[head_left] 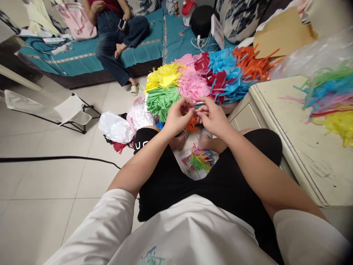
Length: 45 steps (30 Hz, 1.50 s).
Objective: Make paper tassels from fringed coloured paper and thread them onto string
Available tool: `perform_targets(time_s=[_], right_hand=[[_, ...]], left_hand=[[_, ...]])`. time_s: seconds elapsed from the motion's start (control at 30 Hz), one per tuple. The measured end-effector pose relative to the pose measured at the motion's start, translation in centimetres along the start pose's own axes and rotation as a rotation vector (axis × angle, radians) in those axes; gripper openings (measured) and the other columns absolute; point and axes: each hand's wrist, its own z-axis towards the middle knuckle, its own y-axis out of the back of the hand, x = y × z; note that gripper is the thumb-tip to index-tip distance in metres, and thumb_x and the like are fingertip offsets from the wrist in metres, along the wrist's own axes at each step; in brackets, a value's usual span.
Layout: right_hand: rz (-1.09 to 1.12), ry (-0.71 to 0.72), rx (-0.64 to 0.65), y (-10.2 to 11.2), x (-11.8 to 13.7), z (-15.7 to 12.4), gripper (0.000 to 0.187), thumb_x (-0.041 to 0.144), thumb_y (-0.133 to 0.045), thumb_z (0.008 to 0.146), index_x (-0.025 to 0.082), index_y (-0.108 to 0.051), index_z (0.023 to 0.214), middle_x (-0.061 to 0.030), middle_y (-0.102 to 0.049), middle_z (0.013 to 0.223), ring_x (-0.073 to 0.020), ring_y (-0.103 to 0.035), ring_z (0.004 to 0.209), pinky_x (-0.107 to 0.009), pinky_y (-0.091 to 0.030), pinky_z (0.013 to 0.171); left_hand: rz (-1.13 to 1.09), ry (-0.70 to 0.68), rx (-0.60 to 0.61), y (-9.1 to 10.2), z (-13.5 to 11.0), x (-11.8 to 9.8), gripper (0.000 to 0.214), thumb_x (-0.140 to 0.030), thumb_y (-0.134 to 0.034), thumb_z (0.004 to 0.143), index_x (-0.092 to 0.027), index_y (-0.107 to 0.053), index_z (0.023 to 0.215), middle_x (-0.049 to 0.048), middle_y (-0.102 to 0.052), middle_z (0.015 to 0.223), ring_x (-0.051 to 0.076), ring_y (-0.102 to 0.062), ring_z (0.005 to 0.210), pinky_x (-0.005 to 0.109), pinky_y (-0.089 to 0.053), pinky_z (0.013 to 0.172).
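My left hand and my right hand meet above my knees, both closed on a small piece of orange fringed paper. A thin stick or tool pokes out between the fingertips. Just beyond the hands lie heaps of fringed paper: green, yellow, pink, red, blue and orange. Down between my feet sits a small multicoloured bundle on a white sheet.
A pale cabinet at my right carries more coloured strips. White plastic bags lie on the tiled floor at left, beside a folding stool and a black cable. Another person sits on a teal-covered sofa behind.
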Motion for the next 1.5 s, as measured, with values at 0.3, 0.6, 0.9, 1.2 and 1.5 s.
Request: perform_targets(time_s=[0.3,0.6,0.9,1.2,1.5], right_hand=[[-0.122,0.063,0.003,0.0,0.6,-0.3,0.068,0.015,-0.07,0.094,0.031,-0.061,0.16,-0.0111,-0.072,0.138,-0.0176,-0.073,0.075,-0.036,-0.067,0.082],[-0.018,0.011,0.069,0.2,0.2,-0.2,0.08,0.012,-0.075,0.094,0.033,-0.056,0.169,-0.0058,-0.075,0.123,-0.0166,-0.074,0.071,-0.032,-0.064,0.073],[0.055,-0.061,0.083,0.4,0.3,-0.1,0.073,0.012,-0.075,0.091,0.035,-0.061,0.159,-0.0048,-0.071,0.124,-0.0168,-0.076,0.074,-0.029,-0.062,0.067],[0.249,-0.073,0.115,0.3,-0.6,0.4,0.049,0.019,-0.09,0.086,0.029,-0.067,0.128,-0.0004,-0.066,0.104,-0.0182,-0.077,0.071,-0.032,-0.067,0.063],[0.355,-0.138,0.102,0.5,-1.2,0.7,0.068,0.035,-0.108,0.075,0.028,-0.063,0.125,0.0048,-0.066,0.092,-0.0171,-0.076,0.062,-0.029,-0.067,0.055]], left_hand=[[0.079,-0.085,0.017,-0.3,-0.6,-0.7,0.036,-0.052,-0.083,0.104,-0.023,-0.063,0.098,0.0024,-0.067,0.091,0.016,-0.067,0.079,0.033,-0.054,0.073],[-0.179,-0.026,0.117,0.3,0.2,0.7,0.055,-0.072,-0.088,0.095,-0.023,-0.063,0.103,0.0029,-0.069,0.094,0.016,-0.071,0.08,0.033,-0.061,0.075],[-0.153,0.07,0.158,0.7,0.1,0.0,0.037,-0.056,-0.083,0.103,-0.025,-0.063,0.106,0.0046,-0.069,0.101,0.019,-0.07,0.091,0.038,-0.064,0.088],[-0.207,-0.022,0.21,0.7,0.2,0.1,0.058,-0.073,-0.088,0.093,-0.023,-0.061,0.107,0.0046,-0.069,0.103,0.019,-0.072,0.095,0.036,-0.062,0.089],[-0.163,-0.094,0.209,0.4,-0.1,0.4,0.062,-0.076,-0.087,0.093,-0.022,-0.063,0.113,0.0043,-0.072,0.101,0.016,-0.074,0.087,0.031,-0.061,0.077]])
